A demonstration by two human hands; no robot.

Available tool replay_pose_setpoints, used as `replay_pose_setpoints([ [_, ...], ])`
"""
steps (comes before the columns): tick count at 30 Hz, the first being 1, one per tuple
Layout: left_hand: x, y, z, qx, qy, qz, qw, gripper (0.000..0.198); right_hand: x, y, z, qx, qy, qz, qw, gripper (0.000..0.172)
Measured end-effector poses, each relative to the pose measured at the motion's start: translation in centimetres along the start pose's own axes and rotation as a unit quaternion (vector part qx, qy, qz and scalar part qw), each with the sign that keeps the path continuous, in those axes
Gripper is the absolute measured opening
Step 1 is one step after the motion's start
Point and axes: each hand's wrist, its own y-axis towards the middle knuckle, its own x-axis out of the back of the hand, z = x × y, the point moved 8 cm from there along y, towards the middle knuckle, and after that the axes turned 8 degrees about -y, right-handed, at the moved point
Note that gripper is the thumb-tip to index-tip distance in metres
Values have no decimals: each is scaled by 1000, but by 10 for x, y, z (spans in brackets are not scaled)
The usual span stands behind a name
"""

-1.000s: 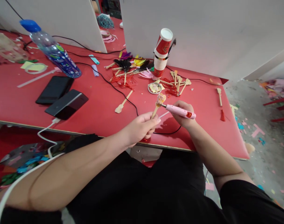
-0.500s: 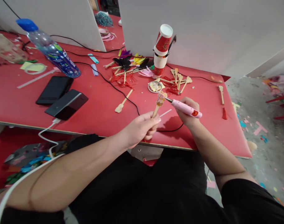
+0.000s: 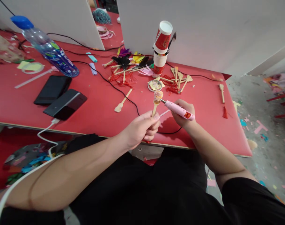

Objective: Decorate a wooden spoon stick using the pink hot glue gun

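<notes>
My left hand (image 3: 143, 126) is closed around the lower part of a wooden stick (image 3: 154, 108), holding it upright just over the table's front edge. The stick's wide head (image 3: 158, 95) is coated with something glossy, pinkish and orange. In my right hand (image 3: 182, 121) is a pink glue pen (image 3: 178, 110) with a red window. Its metal tip points left and meets the head's lower right side, though actual contact is hard to tell. Behind the head stands a small round dish (image 3: 154, 85) with pale yellowish bits. A thin translucent strip (image 3: 164, 113) lies between my hands.
The red table (image 3: 102, 109) holds one loose wooden stick (image 3: 123, 100), several feathered sticks (image 3: 123, 64), tasselled sticks (image 3: 179, 80) and stacked paper cups (image 3: 161, 47). A bottle (image 3: 51, 50), black devices (image 3: 65, 104) and a black cord (image 3: 109, 82) are leftward. White panels (image 3: 203, 37) rise behind.
The glue pen and my right hand have shifted left and slightly down. The stick's head has moved a little left and turned slightly. Both grips are unchanged.
</notes>
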Motion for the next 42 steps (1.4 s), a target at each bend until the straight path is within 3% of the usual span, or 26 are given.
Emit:
replay_pose_setpoints([
  [7,-3,-3,0,-5,-12,-1,1000,30,-14,-6,14,18,12,45,999,33],
  [14,-2,-3,2,-32,-3,-4,999,36,-25,-9,14,10,38,84,996,25],
  [19,-1,-2,4,-44,4,-10,999,42,-33,-12,11,-39,103,102,989,22],
  [25,-2,-3,3,-52,20,-2,998,45,-44,-15,6,-127,185,185,957,29],
  [42,0,-4,2,-66,106,4,992,41,-42,-16,15,-110,251,232,933,27],
])
